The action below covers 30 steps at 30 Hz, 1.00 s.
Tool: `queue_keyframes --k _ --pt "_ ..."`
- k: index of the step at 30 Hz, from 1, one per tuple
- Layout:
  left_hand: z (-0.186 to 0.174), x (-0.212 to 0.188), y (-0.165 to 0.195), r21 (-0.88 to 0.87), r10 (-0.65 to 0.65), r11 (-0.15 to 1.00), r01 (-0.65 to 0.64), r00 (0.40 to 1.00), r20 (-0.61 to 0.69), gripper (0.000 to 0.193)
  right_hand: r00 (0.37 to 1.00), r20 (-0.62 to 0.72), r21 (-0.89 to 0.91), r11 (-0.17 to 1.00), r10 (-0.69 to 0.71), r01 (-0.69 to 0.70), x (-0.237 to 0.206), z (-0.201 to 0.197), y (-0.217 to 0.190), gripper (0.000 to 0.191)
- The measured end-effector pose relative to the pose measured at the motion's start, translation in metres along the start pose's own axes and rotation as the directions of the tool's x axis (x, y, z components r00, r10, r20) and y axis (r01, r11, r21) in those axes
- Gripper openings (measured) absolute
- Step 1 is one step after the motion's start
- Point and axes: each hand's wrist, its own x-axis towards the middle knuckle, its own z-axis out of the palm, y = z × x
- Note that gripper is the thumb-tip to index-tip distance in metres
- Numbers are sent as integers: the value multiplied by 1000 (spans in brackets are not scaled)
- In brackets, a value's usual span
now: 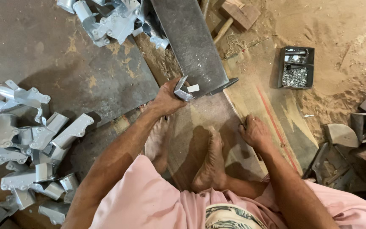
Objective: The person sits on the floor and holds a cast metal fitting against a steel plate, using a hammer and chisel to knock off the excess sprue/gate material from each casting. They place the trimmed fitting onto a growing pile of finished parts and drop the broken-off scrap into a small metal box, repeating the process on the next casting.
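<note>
Head view: left hand [167,98] grasps a metal bracket [184,90] against the steel beam [191,42]; right hand [255,132], beside the beam's end, is clenched on the floor.

Silvery-grey metal brackets [39,140], dark grey steel beam [191,42], pink shirt [149,203] (leaf-patterned cloth [229,218] below).

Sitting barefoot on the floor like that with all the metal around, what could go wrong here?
The bare feet lie right under the steel bar, so a slipped bracket from the left hand could hit toes. The right hand presses on the plank near the bar's end, where fingers might get pinched. The bracket pile beside the left arm has sharp-looking edges.
</note>
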Motion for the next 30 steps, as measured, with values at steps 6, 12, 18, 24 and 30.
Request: queue_keyframes --k 6,12,18,24,30 --pt "2 1 -4 -5 -76 997 77 997 22 44 980 109 53 983 168 -175 -29 -74 -17 41" --pt "3 0 -12 43 0 999 1 999 -33 44 954 239 574 766 183 -291 -88 -128 -55 35" --pt "3 1 -13 13 38 999 -37 999 -13 44 993 -89 385 922 71 -32 -83 -101 -93 28" --pt "5 0 -11 21 -11 1000 12 999 -38 42 986 -134 312 940 -99 137 -67 -96 -111 25" --pt "4 1 -9 10 -43 999 43 999 -18 46 991 -127 285 956 -37 72 -68 -102 -119 28"
